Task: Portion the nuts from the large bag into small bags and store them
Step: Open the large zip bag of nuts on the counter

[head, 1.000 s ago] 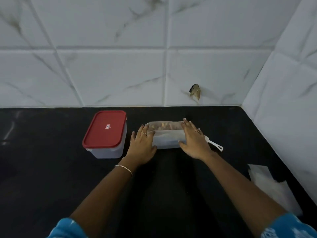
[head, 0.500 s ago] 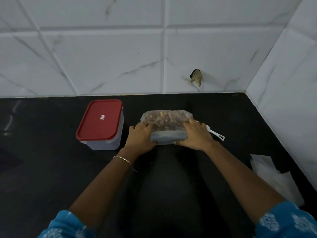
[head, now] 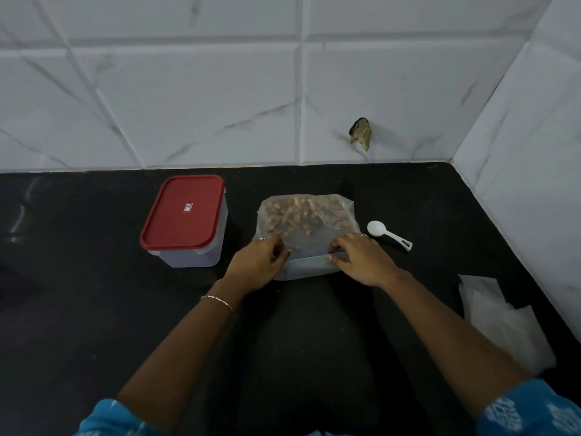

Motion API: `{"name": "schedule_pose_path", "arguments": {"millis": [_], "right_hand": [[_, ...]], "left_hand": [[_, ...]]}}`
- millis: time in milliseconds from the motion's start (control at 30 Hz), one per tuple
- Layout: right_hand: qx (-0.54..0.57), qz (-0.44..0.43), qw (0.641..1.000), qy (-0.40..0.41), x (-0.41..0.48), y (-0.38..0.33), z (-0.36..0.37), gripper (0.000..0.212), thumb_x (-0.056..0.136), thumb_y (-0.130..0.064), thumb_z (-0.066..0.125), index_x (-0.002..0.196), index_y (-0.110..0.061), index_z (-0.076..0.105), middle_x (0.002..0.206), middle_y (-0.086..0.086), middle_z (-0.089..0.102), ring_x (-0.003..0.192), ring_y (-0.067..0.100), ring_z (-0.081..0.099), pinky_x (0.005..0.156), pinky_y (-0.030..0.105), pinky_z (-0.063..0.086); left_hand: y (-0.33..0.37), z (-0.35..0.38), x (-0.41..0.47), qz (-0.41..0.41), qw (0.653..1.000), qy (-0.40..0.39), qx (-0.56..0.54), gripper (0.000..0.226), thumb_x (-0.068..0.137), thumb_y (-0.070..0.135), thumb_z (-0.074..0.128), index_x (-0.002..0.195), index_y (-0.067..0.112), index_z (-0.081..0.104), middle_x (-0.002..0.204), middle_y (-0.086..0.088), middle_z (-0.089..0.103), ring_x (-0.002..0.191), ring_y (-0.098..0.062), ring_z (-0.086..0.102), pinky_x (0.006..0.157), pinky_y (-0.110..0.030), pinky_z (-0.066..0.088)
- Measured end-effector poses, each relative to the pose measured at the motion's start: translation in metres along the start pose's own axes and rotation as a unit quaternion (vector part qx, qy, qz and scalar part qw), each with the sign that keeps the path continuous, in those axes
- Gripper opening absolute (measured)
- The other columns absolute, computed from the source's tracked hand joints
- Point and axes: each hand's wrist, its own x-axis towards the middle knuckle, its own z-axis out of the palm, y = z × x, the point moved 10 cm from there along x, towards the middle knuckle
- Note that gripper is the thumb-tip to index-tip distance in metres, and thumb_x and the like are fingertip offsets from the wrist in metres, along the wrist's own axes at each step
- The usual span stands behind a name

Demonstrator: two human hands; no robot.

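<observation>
Spoon now uncovered; fingers cover both zip ends.

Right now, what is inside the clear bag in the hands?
Brown nut pieces are heaped in the far half of the bag; its near half looks empty. The left hand and right hand pinch the blue zip strip and cover its ends.
</observation>
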Motion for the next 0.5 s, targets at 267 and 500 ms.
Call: {"name": "schedule_pose_path", "arguments": {"millis": [267, 500], "right_hand": [[0.002, -0.01, 0.998, -0.062, -0.006, -0.001, 0.004, 0.02, 0.076, -0.033, 0.076, 0.09, -0.029, 0.062, 0.107, -0.01, 0.053, 0.099, 0.008, 0.051, 0.083, 0.026, 0.043], [0.077, 0.001, 0.995, -0.057, -0.018, -0.002, 0.0, 0.016, 0.094, -0.037, 0.057, 0.091, -0.027, 0.069, 0.093, -0.012, 0.067, 0.089, 0.004, 0.06, 0.081, 0.034, 0.052]], "left_hand": [[0.001, 0.013, -0.001, 0.005, 0.996, -0.082, 0.024, 0.027, 0.09, 0.046, 0.059, 0.105, 0.024, 0.065, 0.1, 0.004, 0.06, 0.087, -0.008, 0.057, 0.08, -0.031, 0.051], [0.008, 0.019, -0.009, 0.032, 0.993, -0.108, 0.037, 0.021, 0.086, 0.039, 0.067, 0.1, 0.023, 0.062, 0.107, 0.003, 0.056, 0.096, -0.011, 0.054, 0.085, -0.03, 0.05]]}}
